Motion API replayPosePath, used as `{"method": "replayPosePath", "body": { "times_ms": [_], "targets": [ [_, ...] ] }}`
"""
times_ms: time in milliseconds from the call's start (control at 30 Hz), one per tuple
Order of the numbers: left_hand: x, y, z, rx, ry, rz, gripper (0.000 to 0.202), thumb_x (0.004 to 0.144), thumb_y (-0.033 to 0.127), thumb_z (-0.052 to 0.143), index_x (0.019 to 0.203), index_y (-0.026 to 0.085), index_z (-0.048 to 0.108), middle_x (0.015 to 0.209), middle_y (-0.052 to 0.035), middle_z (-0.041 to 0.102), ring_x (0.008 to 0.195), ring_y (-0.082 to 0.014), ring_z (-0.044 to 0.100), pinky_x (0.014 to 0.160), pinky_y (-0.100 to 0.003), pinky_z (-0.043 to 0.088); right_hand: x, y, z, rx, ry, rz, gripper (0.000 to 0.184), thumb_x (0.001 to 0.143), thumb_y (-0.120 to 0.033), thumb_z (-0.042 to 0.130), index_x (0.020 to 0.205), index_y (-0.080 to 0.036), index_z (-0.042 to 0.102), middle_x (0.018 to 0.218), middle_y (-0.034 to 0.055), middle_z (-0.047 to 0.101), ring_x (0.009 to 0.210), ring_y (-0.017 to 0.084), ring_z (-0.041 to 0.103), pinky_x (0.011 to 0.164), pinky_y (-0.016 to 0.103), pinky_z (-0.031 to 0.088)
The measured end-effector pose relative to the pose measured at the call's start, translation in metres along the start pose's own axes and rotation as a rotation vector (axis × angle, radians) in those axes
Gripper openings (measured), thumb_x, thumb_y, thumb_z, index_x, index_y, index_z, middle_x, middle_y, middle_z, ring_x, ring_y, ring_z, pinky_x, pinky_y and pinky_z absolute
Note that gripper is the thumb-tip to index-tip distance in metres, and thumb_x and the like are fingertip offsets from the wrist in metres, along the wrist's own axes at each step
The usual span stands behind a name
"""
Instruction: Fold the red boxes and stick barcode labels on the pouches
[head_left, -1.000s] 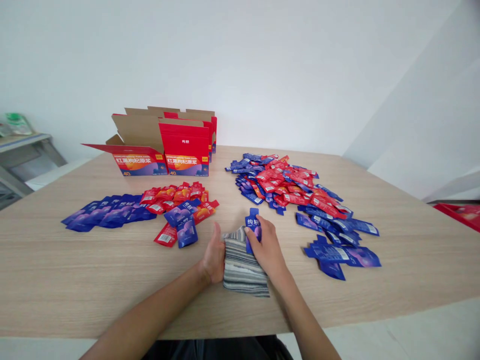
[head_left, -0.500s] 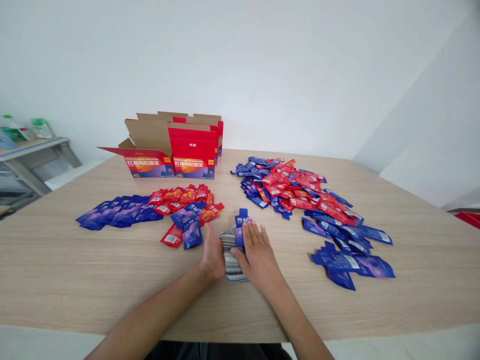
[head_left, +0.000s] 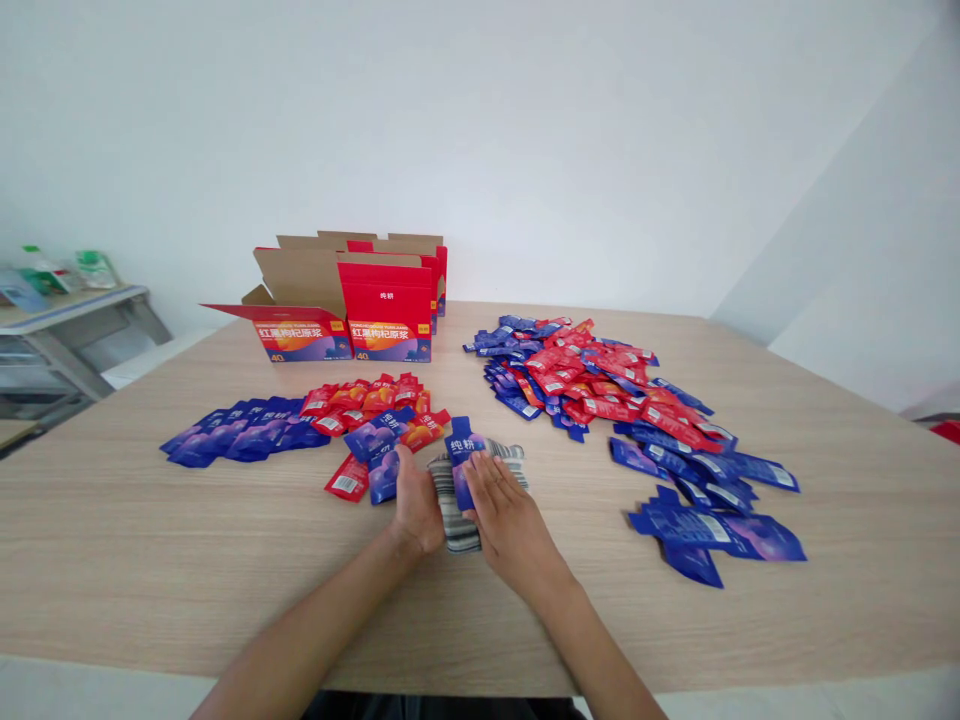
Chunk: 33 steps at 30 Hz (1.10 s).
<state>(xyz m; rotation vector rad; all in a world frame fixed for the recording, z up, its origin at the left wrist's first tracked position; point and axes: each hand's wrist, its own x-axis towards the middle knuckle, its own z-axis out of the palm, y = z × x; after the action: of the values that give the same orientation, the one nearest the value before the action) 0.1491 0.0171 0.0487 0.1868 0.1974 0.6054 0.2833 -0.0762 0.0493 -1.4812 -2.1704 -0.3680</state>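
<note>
A dark blue pouch with white lettering and a purple print lies tilted on a grey striped cloth near the table's front. My right hand rests on the pouch's right side and on the cloth, fingers stretched flat and close together. At the cloth's left edge, my left hand grips it with the thumb up; its other fingers are mostly hidden. Just beyond the left thumb lie blue pouches overlapping a red pouch.
Open red cartons stand at the back left. A row of blue pouches lies on the left beside red pouches. A mixed heap spreads at the back right, with more blue pouches nearer. A side shelf holds bottles.
The blue pouch has shifted left and tilted, and my right hand has moved slightly left. More of the striped cloth shows on the right, behind the right fingers.
</note>
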Motion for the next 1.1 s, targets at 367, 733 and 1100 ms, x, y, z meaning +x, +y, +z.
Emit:
{"method": "replayPosePath", "body": {
  "times_ms": [367,733,1100],
  "targets": [
    [-0.003,-0.009,0.008,0.044,0.001,0.026,0.106,0.086,0.088,0.018,0.133,0.004,0.062,0.124,-0.0227,0.068,0.125,-0.0405,0.058,0.113,-0.053,0.036,0.0,-0.028,-0.005,0.114,0.084,0.192,0.054,0.094,-0.05,0.062,0.127,-0.008,0.059,0.137,0.0263,0.06,0.132,0.036,0.055,0.111,0.057,0.046],
    [-0.011,-0.012,0.01,0.092,0.061,0.03,0.096,0.089,0.084,0.022,0.132,0.008,0.063,0.119,-0.0202,0.071,0.12,-0.0361,0.063,0.109,-0.048,0.043,-0.002,-0.015,0.005,0.098,0.054,0.015,0.058,0.101,-0.022,0.043,0.154,-0.004,0.03,0.155,0.0254,0.04,0.149,0.032,0.032,0.115,0.056,0.042],
    [-0.008,0.003,0.021,0.079,0.01,0.072,0.098,0.087,0.085,0.025,0.127,0.006,0.065,0.107,-0.0209,0.075,0.109,-0.0385,0.068,0.099,-0.054,0.05,-0.004,-0.006,-0.033,0.561,0.121,0.157,0.036,0.105,-0.041,0.04,0.118,-0.02,0.066,0.105,0.0082,0.076,0.096,0.021,0.071,0.086,0.033,0.055]
  ]
}}
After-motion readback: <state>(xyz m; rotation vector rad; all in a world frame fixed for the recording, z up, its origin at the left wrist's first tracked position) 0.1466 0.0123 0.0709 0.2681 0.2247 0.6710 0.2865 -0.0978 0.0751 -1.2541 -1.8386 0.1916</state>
